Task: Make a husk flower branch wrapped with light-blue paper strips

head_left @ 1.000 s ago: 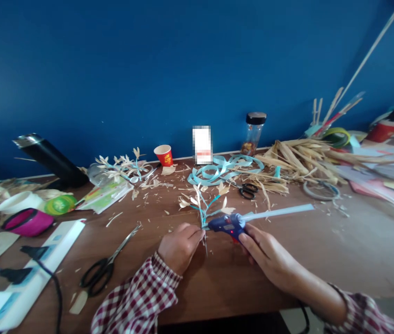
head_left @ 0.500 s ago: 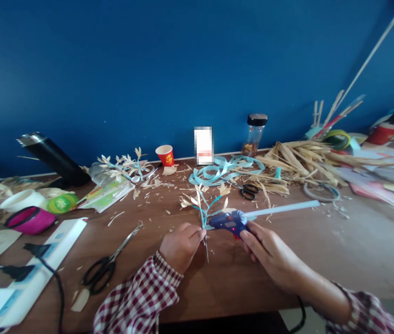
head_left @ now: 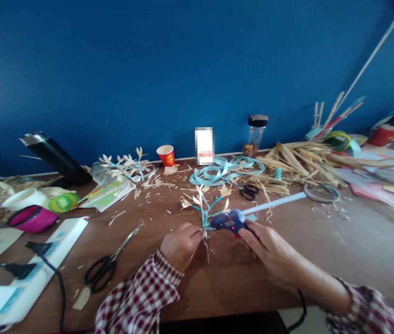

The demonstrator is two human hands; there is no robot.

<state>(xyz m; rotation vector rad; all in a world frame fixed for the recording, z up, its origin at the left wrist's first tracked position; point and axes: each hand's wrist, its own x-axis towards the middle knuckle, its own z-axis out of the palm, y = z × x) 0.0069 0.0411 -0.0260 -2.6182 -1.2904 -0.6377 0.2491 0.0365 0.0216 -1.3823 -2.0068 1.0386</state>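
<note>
Table [head_left: 197,294]: hands [head_left: 180,246] [head_left: 269,250] closed on flower stem [head_left: 204,220], glue gun [head_left: 229,221].

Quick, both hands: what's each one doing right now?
Left hand: closed, pinching the flower spray by its stem.
Right hand: closed, holding the blue glue gun.

One left hand [head_left: 181,247], one right hand [head_left: 269,246], one glue gun [head_left: 227,220], two pairs of scissors [head_left: 100,272], one power strip [head_left: 67,235], two black plugs [head_left: 21,270], one flask [head_left: 57,157], one jar [head_left: 253,138], two red cups [head_left: 169,159] show.
</note>
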